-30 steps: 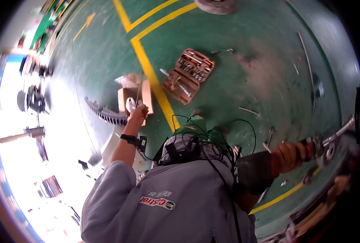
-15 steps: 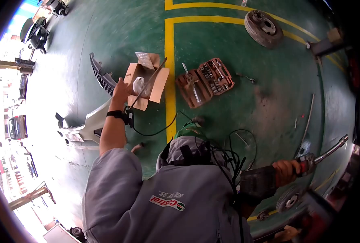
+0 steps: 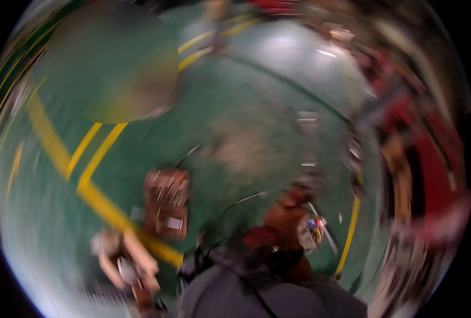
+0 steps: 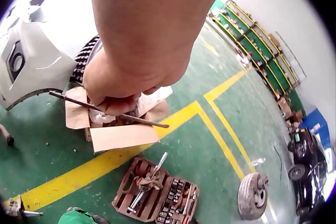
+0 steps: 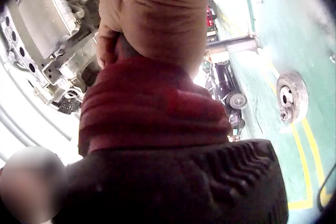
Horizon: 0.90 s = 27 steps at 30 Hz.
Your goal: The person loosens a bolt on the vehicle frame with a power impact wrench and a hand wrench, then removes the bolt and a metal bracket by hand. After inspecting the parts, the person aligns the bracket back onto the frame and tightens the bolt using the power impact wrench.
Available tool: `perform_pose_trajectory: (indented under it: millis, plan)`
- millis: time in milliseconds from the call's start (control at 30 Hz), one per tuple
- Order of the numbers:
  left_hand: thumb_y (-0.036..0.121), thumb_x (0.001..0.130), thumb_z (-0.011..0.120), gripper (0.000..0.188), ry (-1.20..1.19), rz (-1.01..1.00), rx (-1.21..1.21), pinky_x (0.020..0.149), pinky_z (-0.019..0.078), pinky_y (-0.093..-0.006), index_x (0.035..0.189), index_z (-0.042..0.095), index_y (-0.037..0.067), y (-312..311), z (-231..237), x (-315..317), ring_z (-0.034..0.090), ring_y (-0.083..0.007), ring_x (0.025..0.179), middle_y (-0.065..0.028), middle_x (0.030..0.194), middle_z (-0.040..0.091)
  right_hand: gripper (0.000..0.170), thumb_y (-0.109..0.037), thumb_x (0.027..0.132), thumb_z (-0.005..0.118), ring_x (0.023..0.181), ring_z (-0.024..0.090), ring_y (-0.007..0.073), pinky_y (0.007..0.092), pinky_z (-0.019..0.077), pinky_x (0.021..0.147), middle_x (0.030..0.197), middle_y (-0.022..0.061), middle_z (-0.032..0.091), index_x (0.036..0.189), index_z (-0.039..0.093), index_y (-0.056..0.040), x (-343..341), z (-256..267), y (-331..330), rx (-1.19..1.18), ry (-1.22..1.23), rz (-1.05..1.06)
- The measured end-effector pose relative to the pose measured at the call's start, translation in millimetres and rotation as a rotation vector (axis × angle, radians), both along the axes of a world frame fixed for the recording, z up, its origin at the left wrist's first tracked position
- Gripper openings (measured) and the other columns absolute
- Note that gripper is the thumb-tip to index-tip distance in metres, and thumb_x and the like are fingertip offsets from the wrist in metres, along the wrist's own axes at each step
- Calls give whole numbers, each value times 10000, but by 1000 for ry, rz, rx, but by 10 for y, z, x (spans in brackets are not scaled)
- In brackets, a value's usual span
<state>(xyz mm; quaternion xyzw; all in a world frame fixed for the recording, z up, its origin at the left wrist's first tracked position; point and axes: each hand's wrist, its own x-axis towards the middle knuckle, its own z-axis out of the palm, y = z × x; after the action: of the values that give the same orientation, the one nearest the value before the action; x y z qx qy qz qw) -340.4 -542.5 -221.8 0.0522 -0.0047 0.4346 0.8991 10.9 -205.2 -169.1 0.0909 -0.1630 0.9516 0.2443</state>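
Head view badly motion-smeared and fisheye-bowed with black corners, pale glare on the floor (image 3: 203, 111); left wrist crisper, white burnout at upper left behind the bumper (image 4: 39, 61); right wrist backlit, leaving the power tool (image 5: 173, 182) dim and soft up close.

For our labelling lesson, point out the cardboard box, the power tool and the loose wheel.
Cardboard box (image 4: 126, 138), left wrist view: front flap.
Power tool (image 5: 155, 112), right wrist view: red section.
Loose wheel (image 4: 248, 198), left wrist view: the tyre.

a green floor (image 4: 195, 153) bears a cardboard box (image 4: 126, 138), a tool case (image 4: 160, 201) and a wheel (image 4: 248, 199).
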Motion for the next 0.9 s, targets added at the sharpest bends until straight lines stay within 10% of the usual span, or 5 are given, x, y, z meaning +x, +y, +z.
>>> perform_pose_trajectory:
  millis: [67, 267, 500, 667, 900]
  plan:
    - [118, 976, 463, 352, -24, -414, 28, 789, 507, -290, 1312, 440, 15, 694, 538, 181, 630, -209, 933, -116, 1033, 638, 177, -162, 794, 592, 479, 411, 88, 266, 368, 476, 600, -19, 455, 955, 562, -97, -92, 70, 12, -20, 112, -71]
    - [160, 966, 491, 173, 1034, 253, -820, 630, 482, -292, 1095, 489, 45, 446, -2047, -106, 586, -187, 747, -79, 842, 580, 184, -193, 766, 618, 429, 387, 50, 248, 335, 436, 547, -68, 411, 927, 565, -122, 697, 107, -312, -4, 178, -331]
    - [209, 956, 524, 174, 1673, 394, -138, 443, 452, -294, 843, 547, 79, 665, -2791, -1102, 534, -162, 530, -35, 619, 512, 142, -167, 757, 567, 410, 375, 40, 236, 316, 384, 535, -62, 403, 894, 546, -135, 1703, 229, -765, 117, 256, -810]
    - [264, 944, 466, 296, 1371, 114, -644, 339, 272, -264, 670, 429, 160, 2118, -1675, 34, 337, -120, 408, 12, 516, 323, 142, -163, 762, 565, 428, 412, 73, 253, 345, 401, 562, -41, 439, 897, 561, -119, 2252, 408, -998, 222, 296, -1076]
    - [146, 866, 453, 239, 1282, -133, -600, 372, 264, -281, 632, 404, 164, 2738, -2383, -146, 303, -102, 400, 34, 518, 347, 152, -160, 772, 560, 477, 455, 94, 253, 391, 422, 615, -15, 473, 913, 571, -106, 2289, 235, -1032, 351, 385, -1275]
